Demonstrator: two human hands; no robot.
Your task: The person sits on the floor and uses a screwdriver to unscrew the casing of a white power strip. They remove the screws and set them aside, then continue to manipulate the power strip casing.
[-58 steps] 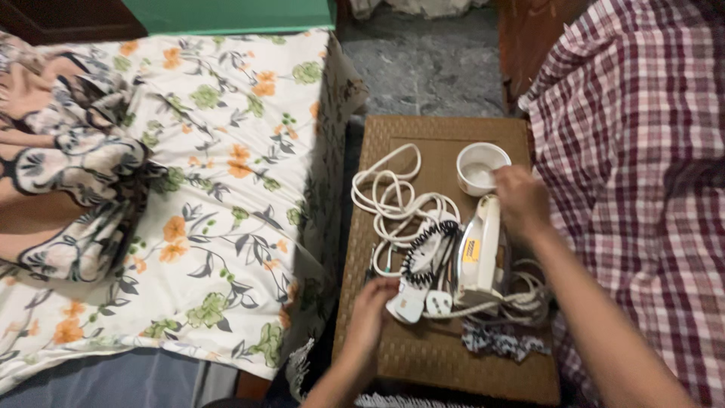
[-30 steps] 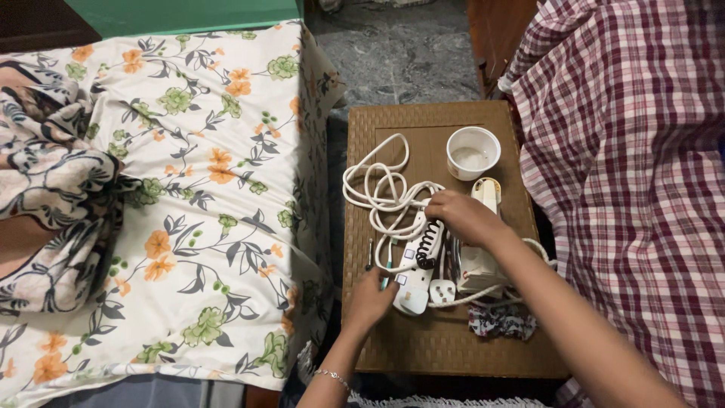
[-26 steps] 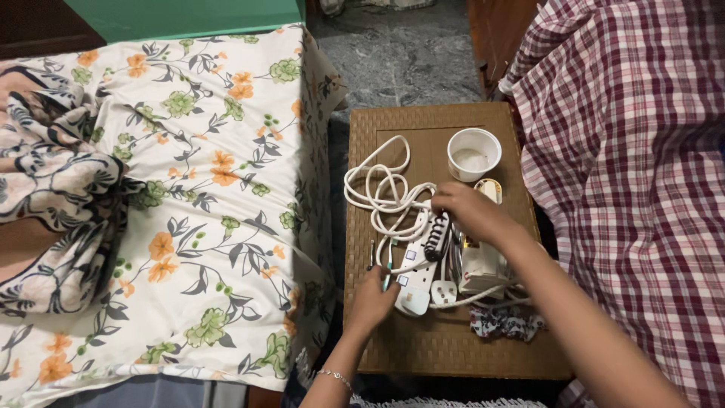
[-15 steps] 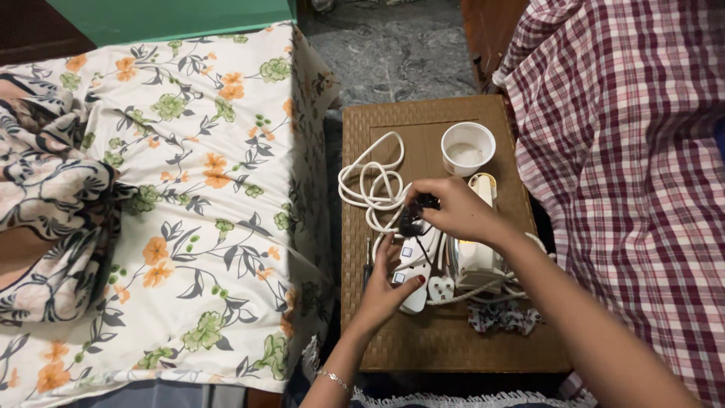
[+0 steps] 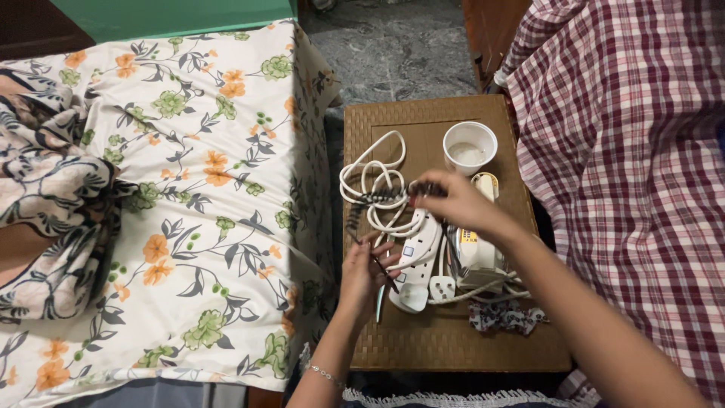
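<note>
Where the right hand [image 5: 461, 202] closes its fingers [image 5: 423, 198], it pinches one end of a dark beaded string [image 5: 370, 198], which runs leftward over the coiled white cable [image 5: 375, 185] and then drops down toward the left hand [image 5: 365, 272]. That hand's fingers [image 5: 381, 261] are curled around the lower end of the same string, so both hands grip it and it stretches taut between them, lifted just above the table [image 5: 453, 340]. Exactly what the string is, beads or a braided cord, is hard to make out at this size.

Directly beneath the hands lies a white power strip [image 5: 414, 261], angled, with a white plug [image 5: 442, 289] just beside it. A white clothes iron [image 5: 476, 242] with a yellow label sits under the right wrist, partly covered by it, so its front end is hidden. Its cable tangles with the loops on the left part of the woven brown table. A white bowl [image 5: 470, 147] stands near the far edge, apart from the hands. A small patterned scrap of cloth [image 5: 504, 316] lies close to the near right corner, beside the forearm.

Left of the table, a bed with a floral sheet [image 5: 189, 189] fills the view, with a dark-patterned blanket [image 5: 53, 204] bunched at its left edge. On the right, a red plaid fabric [image 5: 642, 151] hangs over the table's side and is cut off by the frame. A thin bracelet [image 5: 325, 374] circles the left wrist.
</note>
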